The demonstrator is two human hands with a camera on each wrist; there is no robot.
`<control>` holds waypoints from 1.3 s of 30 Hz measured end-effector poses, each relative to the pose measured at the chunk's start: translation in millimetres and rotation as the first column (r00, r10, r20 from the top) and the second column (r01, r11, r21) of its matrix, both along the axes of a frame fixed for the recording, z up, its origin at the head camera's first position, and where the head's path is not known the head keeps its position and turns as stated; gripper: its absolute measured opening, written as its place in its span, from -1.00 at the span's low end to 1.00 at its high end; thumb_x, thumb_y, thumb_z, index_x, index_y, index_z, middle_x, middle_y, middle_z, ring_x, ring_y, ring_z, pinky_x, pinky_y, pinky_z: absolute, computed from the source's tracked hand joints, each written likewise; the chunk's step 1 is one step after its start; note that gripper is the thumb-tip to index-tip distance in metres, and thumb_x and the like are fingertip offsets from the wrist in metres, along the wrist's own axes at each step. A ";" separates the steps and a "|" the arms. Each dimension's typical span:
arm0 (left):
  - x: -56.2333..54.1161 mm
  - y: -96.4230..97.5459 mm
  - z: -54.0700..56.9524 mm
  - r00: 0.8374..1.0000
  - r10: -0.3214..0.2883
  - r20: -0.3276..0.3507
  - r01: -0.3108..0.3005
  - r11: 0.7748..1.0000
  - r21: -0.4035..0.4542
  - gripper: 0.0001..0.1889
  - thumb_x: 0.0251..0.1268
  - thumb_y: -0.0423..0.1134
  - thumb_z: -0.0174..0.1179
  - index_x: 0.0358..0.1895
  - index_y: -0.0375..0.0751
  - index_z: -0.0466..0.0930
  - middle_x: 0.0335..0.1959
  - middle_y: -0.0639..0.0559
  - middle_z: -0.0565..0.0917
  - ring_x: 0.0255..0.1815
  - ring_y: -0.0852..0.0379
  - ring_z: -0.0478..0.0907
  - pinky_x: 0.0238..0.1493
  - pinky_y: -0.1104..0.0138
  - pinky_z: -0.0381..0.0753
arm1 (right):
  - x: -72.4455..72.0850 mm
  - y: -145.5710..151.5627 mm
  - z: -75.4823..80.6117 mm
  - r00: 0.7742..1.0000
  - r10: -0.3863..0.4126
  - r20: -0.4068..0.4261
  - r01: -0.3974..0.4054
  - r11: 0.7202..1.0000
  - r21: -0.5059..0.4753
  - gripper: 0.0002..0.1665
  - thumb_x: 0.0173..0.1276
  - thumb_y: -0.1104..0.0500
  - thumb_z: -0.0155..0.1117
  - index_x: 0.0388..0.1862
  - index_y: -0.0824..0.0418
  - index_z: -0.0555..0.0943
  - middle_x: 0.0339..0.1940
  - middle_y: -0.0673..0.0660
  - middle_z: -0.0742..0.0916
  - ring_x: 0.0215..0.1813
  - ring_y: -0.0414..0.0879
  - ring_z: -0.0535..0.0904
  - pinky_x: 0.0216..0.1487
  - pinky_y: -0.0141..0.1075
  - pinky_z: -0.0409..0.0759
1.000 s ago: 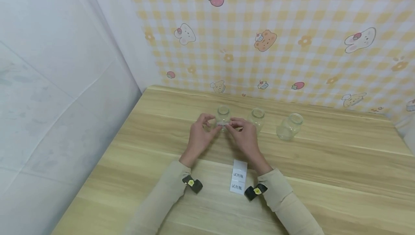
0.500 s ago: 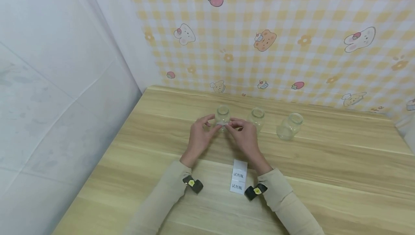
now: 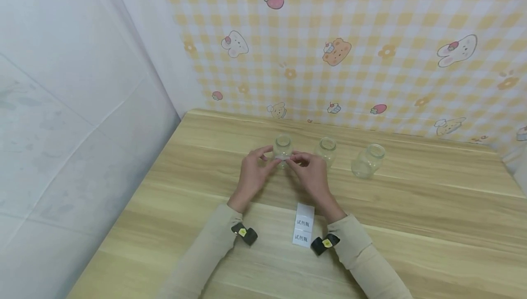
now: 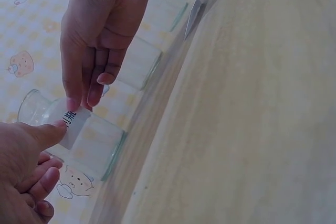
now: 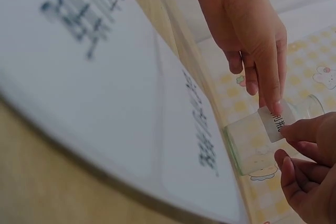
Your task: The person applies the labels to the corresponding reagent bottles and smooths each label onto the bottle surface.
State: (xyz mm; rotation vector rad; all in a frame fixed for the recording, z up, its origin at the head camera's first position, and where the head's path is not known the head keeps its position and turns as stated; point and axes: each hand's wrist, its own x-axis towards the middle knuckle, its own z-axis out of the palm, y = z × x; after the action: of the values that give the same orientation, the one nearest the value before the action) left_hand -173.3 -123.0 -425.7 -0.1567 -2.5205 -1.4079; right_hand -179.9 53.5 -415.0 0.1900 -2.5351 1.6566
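A clear glass jar (image 3: 283, 142) stands upright on the table between both hands, with a small white label (image 4: 74, 127) printed in dark characters against its front. My left hand (image 3: 254, 171) is at the jar's left side; its thumb presses one end of the label and its index finger reaches the glass. From the other side, my right hand (image 3: 311, 173) presses the label's opposite end with its thumb, fingers beside the jar. In the wrist views the label lies against the glass below the neck. The thumbs cover parts of the print.
Two more open glass jars, one in the middle (image 3: 327, 145) and one at the right (image 3: 368, 160), stand on the wooden table (image 3: 197, 189). A white label strip (image 3: 303, 225) with two printed labels lies between the forearms. A checked cloth (image 3: 304, 79) hangs behind.
The hands and jars stay almost in place. The thumbs keep pressing at the label's ends, with only slight finger movement.
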 end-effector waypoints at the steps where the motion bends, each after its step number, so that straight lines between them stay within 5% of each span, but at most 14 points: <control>1: 0.1 0.0 0.2 1.000 -0.001 0.000 0.001 1.000 0.001 -0.48 0.29 -0.14 0.46 0.23 -0.35 0.63 0.13 -0.19 0.73 -0.10 -0.03 0.62 0.02 0.11 0.64 | 0.0 -0.1 0.0 1.000 0.000 -0.002 0.000 1.000 0.000 -0.87 0.34 0.25 0.51 -0.28 0.33 0.79 0.07 0.28 0.79 -0.09 0.08 0.76 -0.07 -0.16 0.71; 12: -0.1 -0.1 0.4 1.000 -0.001 -0.020 0.001 1.000 -0.009 -0.51 0.27 -0.18 0.47 0.20 -0.35 0.65 0.09 -0.19 0.74 -0.11 -0.04 0.63 -0.01 0.11 0.63 | -0.7 0.0 0.6 1.000 -0.011 -0.006 0.011 1.000 -0.027 -0.87 0.30 0.27 0.53 -0.32 0.35 0.75 -0.02 0.26 0.82 -0.22 0.02 0.70 -0.24 -0.45 0.57; 39: -0.9 -1.5 0.5 1.000 0.005 -0.017 -0.005 1.000 -0.025 -0.53 0.24 -0.25 0.49 0.19 -0.31 0.67 0.08 -0.15 0.75 -0.15 0.00 0.61 -0.08 0.19 0.59 | -3.8 -3.8 -6.4 1.000 -0.006 -0.023 0.004 0.993 -0.115 -0.79 0.22 0.46 0.51 -0.34 0.41 0.59 0.00 0.39 0.77 -0.17 0.17 0.75 -0.26 -0.52 0.63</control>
State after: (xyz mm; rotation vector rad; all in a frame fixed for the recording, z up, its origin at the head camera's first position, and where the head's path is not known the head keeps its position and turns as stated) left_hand -174.1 -124.6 -425.2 -0.1659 -2.5236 -1.3681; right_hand -183.7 49.7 -421.4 0.1917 -2.4119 1.7815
